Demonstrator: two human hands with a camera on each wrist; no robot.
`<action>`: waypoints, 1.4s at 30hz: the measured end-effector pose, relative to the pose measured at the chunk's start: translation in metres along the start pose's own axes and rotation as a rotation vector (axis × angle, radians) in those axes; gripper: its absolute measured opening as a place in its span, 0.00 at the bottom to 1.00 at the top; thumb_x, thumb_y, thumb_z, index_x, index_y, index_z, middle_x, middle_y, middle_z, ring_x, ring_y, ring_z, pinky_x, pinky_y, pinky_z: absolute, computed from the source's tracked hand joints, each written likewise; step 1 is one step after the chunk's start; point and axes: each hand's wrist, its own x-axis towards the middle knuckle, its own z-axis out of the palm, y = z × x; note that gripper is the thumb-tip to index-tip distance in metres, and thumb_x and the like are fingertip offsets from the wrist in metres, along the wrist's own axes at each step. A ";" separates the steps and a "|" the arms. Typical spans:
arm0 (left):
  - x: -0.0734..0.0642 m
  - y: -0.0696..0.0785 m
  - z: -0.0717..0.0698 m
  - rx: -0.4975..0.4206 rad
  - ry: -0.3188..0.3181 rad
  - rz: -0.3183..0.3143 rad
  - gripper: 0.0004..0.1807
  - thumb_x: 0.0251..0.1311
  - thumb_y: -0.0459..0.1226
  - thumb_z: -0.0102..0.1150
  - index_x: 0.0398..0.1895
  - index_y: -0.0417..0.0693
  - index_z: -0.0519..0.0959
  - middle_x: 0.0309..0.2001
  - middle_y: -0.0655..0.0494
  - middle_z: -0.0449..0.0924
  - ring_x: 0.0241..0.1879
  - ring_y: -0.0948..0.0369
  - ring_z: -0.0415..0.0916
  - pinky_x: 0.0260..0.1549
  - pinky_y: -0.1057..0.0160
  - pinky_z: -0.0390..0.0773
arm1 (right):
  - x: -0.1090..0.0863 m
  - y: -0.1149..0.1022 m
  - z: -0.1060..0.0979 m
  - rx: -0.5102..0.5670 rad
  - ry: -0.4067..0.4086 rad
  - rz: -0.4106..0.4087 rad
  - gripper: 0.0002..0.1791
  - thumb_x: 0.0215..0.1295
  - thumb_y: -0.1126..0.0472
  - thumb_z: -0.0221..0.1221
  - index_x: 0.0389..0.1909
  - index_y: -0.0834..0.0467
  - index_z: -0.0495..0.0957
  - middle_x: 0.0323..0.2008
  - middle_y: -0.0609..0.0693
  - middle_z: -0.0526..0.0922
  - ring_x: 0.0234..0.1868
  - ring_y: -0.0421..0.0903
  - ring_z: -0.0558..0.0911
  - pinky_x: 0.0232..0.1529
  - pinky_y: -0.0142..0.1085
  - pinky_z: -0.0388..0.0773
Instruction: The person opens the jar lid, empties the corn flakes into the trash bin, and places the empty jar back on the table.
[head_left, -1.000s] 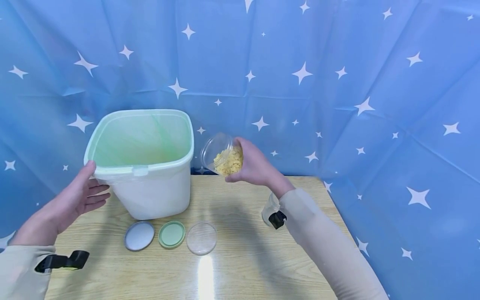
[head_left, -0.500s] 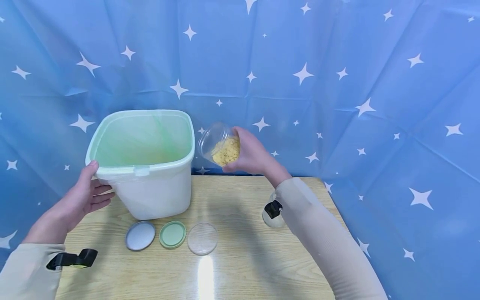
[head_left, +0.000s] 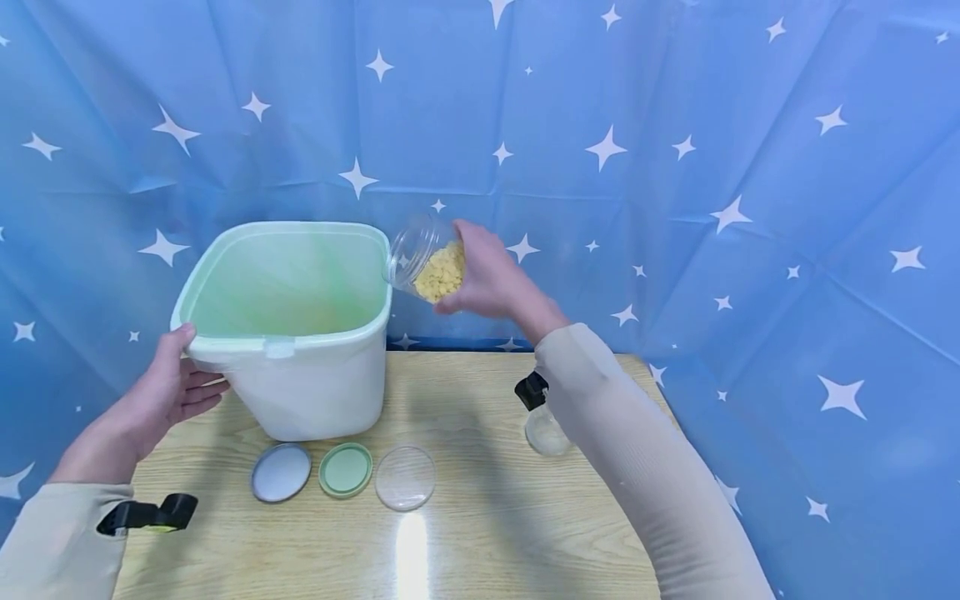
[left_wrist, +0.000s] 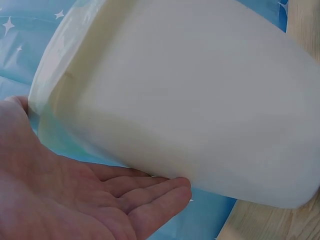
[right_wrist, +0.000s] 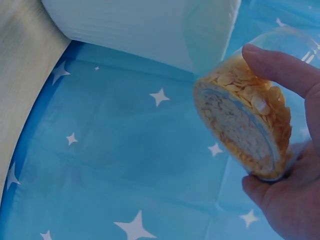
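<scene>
A white bin, lined with a pale green plastic bag, stands at the back left of the table. My left hand holds its front left rim, thumb over the top. In the left wrist view, the other fingers reach nearly straight along the outer wall. My right hand grips a clear jar partly filled with yellow flakes. The jar is tilted, its mouth facing left right at the bin's right rim. Seen from the right wrist, the flakes lie against the jar's base and side.
In front of the bin lie a grey-blue lid, a green lid and a clear lid, in a row on the wooden table. Another clear container stands partly behind my right forearm. A blue star-patterned curtain hangs behind.
My right hand has carried the jar up and to the left, to the bin's rim. The left hand stays at the bin; the lids have not moved.
</scene>
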 end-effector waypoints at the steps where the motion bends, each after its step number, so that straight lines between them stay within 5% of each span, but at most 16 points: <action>1: 0.000 0.000 0.000 0.000 0.002 0.002 0.42 0.66 0.66 0.03 0.62 0.51 0.59 0.70 0.20 0.51 0.70 0.30 0.53 0.45 0.75 0.81 | 0.001 -0.001 -0.002 -0.007 -0.002 0.003 0.66 0.33 0.53 0.80 0.74 0.61 0.52 0.61 0.53 0.71 0.58 0.47 0.71 0.63 0.44 0.74; 4: 0.001 0.001 0.001 0.010 0.011 0.005 0.41 0.66 0.66 0.02 0.59 0.53 0.61 0.69 0.21 0.53 0.69 0.31 0.54 0.45 0.74 0.81 | 0.004 -0.004 -0.006 -0.040 0.003 0.005 0.67 0.33 0.52 0.80 0.74 0.61 0.51 0.63 0.53 0.70 0.60 0.48 0.70 0.66 0.44 0.71; 13: 0.002 0.002 0.003 0.049 0.029 -0.019 0.50 0.65 0.66 0.01 0.66 0.34 0.56 0.68 0.20 0.54 0.64 0.39 0.68 0.46 0.71 0.82 | 0.018 -0.013 -0.010 -0.128 -0.004 0.018 0.63 0.35 0.53 0.79 0.73 0.58 0.53 0.61 0.49 0.72 0.62 0.47 0.69 0.67 0.42 0.70; 18: 0.003 0.001 0.002 0.031 0.027 -0.020 0.49 0.66 0.65 0.02 0.65 0.36 0.57 0.68 0.19 0.53 0.55 0.60 0.75 0.44 0.74 0.81 | 0.025 -0.022 -0.010 -0.162 -0.036 0.051 0.66 0.38 0.56 0.78 0.76 0.56 0.47 0.72 0.51 0.62 0.72 0.50 0.60 0.75 0.44 0.60; 21: 0.003 0.001 0.002 0.024 0.033 -0.022 0.46 0.66 0.66 0.03 0.63 0.42 0.59 0.69 0.20 0.54 0.53 0.64 0.76 0.43 0.74 0.81 | 0.027 -0.028 -0.009 -0.201 -0.055 0.062 0.67 0.41 0.56 0.76 0.78 0.55 0.41 0.77 0.50 0.53 0.77 0.51 0.52 0.78 0.44 0.53; 28: 0.003 -0.001 0.001 0.034 0.041 -0.018 0.46 0.65 0.68 0.03 0.61 0.45 0.61 0.69 0.21 0.55 0.57 0.59 0.75 0.43 0.75 0.81 | 0.031 -0.037 -0.006 -0.327 -0.048 0.012 0.64 0.44 0.59 0.71 0.78 0.56 0.39 0.78 0.50 0.50 0.77 0.50 0.51 0.79 0.39 0.49; 34: 0.003 -0.001 0.004 0.017 0.029 -0.013 0.45 0.65 0.67 0.04 0.62 0.44 0.60 0.69 0.21 0.55 0.48 0.72 0.76 0.44 0.74 0.82 | 0.033 -0.041 -0.004 -0.429 -0.011 -0.047 0.59 0.47 0.63 0.67 0.77 0.57 0.42 0.77 0.50 0.52 0.77 0.48 0.52 0.80 0.36 0.46; 38: 0.003 0.001 0.006 0.029 0.033 -0.018 0.48 0.65 0.67 0.03 0.64 0.41 0.58 0.69 0.21 0.54 0.57 0.53 0.78 0.43 0.75 0.81 | 0.034 -0.043 -0.003 -0.488 0.019 -0.086 0.55 0.50 0.66 0.65 0.77 0.57 0.44 0.76 0.51 0.55 0.76 0.49 0.53 0.80 0.36 0.44; 42: 0.003 0.000 0.007 0.039 0.033 -0.012 0.49 0.65 0.67 0.02 0.65 0.39 0.58 0.69 0.21 0.54 0.65 0.39 0.68 0.43 0.76 0.80 | 0.035 -0.044 -0.001 -0.541 0.058 -0.121 0.50 0.52 0.68 0.64 0.74 0.57 0.49 0.73 0.52 0.60 0.75 0.49 0.56 0.81 0.38 0.41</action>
